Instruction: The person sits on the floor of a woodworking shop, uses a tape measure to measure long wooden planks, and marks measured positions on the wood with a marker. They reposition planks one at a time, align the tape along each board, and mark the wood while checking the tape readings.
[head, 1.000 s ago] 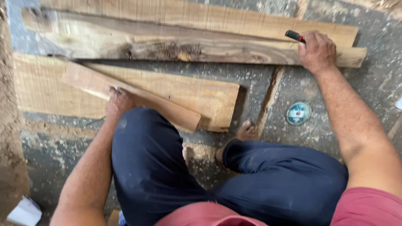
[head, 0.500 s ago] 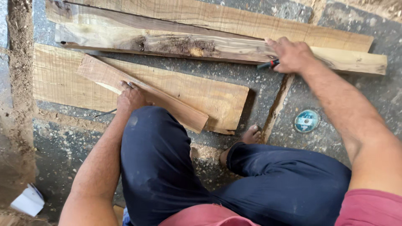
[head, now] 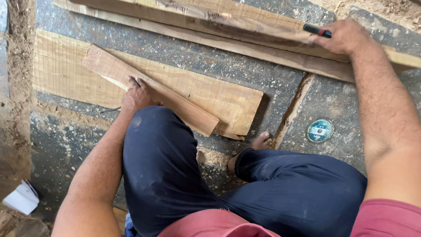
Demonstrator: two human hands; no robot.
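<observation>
L hand (head: 136, 94) flat on short plank (head: 149, 94); R hand (head: 344, 37) gripping marker (head: 318, 30).

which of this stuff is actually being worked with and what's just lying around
In hand:
- left hand pressing on the short plank
- right hand, its grip closed on a black and red marker
- long dark plank under the right hand

Lying about:
- wide pale board under the short plank
- round teal tin
- white folded paper
</observation>
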